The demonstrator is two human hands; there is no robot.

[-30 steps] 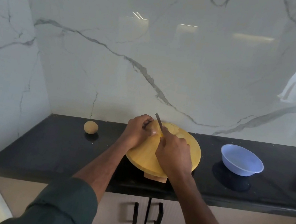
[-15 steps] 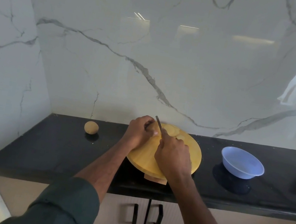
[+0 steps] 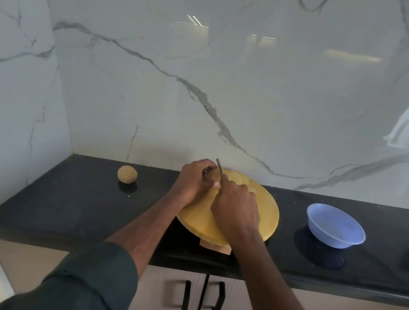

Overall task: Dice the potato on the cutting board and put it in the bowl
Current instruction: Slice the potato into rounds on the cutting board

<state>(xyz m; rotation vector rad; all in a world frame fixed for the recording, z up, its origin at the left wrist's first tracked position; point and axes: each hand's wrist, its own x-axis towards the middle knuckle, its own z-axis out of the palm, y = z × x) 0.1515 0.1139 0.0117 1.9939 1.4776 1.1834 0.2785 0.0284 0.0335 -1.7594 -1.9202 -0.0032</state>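
- Broadly, you stand at one long black counter (image 3: 62,202) with a marble wall behind it and two cabinet doors with dark handles below.
- One round yellow cutting board (image 3: 265,218) sits in the middle of the counter, resting on a small wooden block that shows at its near edge.
- One pale blue bowl (image 3: 334,230) stands on the counter to the right, well apart from the board. It looks empty, so I judge that nothing has gone into it yet.
- Your left hand (image 3: 192,181) is curled over the potato (image 3: 214,175) at the far left of the board, pinning it there.
- Your right hand (image 3: 236,209) is closed around a knife (image 3: 219,166). Its handle is hidden in your fist; only the thin blade shows, pressed against the potato.
- A few pale slices (image 3: 238,178) lie flat on the far part of the board. They overlap, so I cannot count them exactly.
- One spare potato (image 3: 127,174) sits whole on the counter to the left, well apart from the board.
- Judging from this, slicing is under way; cutting into cubes and moving the pieces to the bowl are left.
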